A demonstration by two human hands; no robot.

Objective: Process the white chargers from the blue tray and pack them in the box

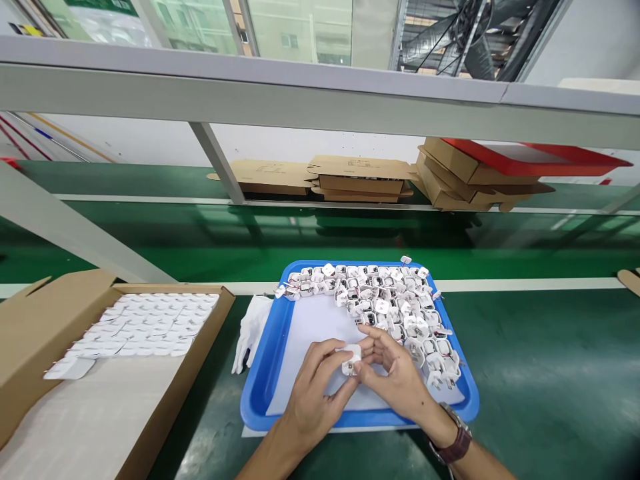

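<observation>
A small white plug adapter [351,359] with metal prongs is held above the blue tray [257,393]. My left hand [314,390] pinches it from the left between thumb and fingers. From the other side, my right hand [395,377] grips its edge with the thumb and a fingertip, the other fingers loosely bent. Many similar white plug pieces [383,307] lie crowded along the tray's back and right side, some with thin wires showing. White paper [310,320] lines the tray under my hands.
To the left, an open cardboard box [200,353] contains rows of flat white parts [150,323]. A white glove [253,327] lies between box and tray. Flattened cartons [360,167] and a red box lid [590,160] rest behind the metal frame [320,93].
</observation>
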